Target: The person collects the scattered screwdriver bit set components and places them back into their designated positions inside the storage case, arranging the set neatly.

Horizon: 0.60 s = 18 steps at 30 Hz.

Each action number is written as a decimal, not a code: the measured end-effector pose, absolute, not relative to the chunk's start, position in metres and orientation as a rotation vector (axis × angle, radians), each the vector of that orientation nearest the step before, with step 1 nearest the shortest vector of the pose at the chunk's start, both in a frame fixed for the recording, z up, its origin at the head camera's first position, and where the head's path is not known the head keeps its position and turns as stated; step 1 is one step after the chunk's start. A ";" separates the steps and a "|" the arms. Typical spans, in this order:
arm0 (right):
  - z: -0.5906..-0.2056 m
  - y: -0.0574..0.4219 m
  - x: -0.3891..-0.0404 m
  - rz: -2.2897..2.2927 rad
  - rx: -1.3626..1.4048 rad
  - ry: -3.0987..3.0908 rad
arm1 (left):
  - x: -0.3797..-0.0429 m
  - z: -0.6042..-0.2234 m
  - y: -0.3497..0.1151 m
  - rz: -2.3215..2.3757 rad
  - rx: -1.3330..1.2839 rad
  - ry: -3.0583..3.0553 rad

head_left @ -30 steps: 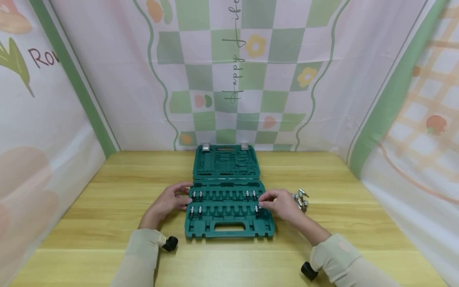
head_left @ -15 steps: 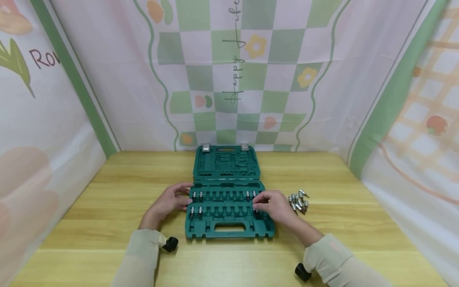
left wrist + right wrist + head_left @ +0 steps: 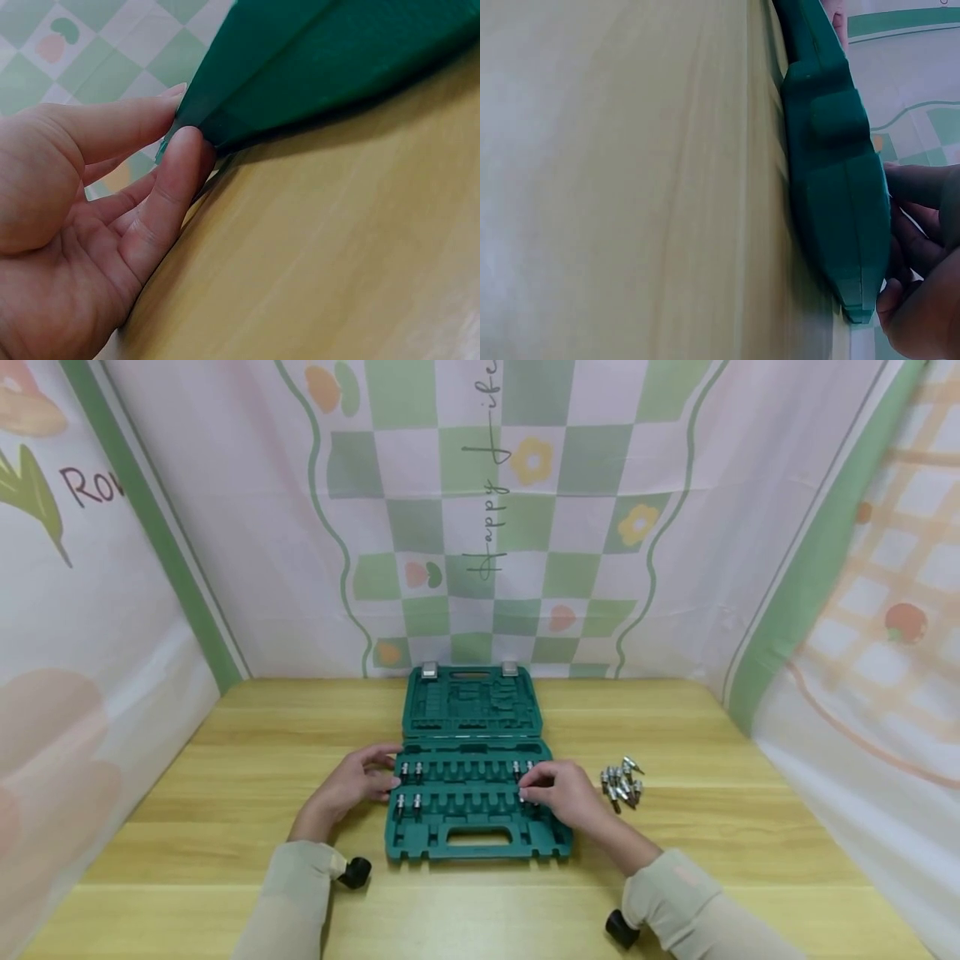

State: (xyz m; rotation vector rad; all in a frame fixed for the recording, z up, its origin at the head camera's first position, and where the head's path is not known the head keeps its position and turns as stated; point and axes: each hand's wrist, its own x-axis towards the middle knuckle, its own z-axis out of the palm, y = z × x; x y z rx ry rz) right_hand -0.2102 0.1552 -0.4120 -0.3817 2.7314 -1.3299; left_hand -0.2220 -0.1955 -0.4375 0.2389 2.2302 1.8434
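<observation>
An open green plastic tool case (image 3: 480, 787) lies on the table, its lid (image 3: 472, 697) leaning back. My left hand (image 3: 356, 781) grips the case's left edge; in the left wrist view its fingertips (image 3: 184, 142) meet at the green corner. Over the right end of the lower row, my right hand (image 3: 566, 793) pinches a small silver socket bit, mostly hidden by the fingers. Two socket bits (image 3: 410, 770) stand at the left of the upper row, with two more socket bits (image 3: 408, 804) below them. At the upper row's right end, another socket bit (image 3: 516, 769) shows beside my fingers.
A loose pile of several silver bits (image 3: 622, 783) lies on the wooden table (image 3: 675, 860) to the right of the case. The case's handle (image 3: 480, 837) faces me. A patterned cloth (image 3: 480, 527) hangs behind the table.
My right hand has moved left along the lower row, from the case's right edge inward, uncovering more of the bit pile. The left hand stays at the case's left edge.
</observation>
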 end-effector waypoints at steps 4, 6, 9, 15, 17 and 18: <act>-0.413 0.153 -0.209 -1.332 -0.388 2.732 | -0.222 -0.439 -0.195 1.848 0.236 2.228; -0.413 0.151 -0.209 -1.326 -0.390 2.735 | -0.222 -0.439 -0.195 1.849 0.233 2.228; -0.413 0.149 -0.209 -1.307 -0.391 2.752 | -0.222 -0.438 -0.195 1.850 0.228 2.227; -0.411 0.148 -0.212 -1.253 -0.431 2.765 | -0.222 -0.437 -0.195 1.848 0.229 2.232; -0.410 0.148 -0.212 -1.232 -0.449 2.764 | -0.221 -0.436 -0.195 1.845 0.230 2.233; -0.409 0.148 -0.213 -1.223 -0.456 2.762 | -0.221 -0.436 -0.195 1.844 0.231 2.232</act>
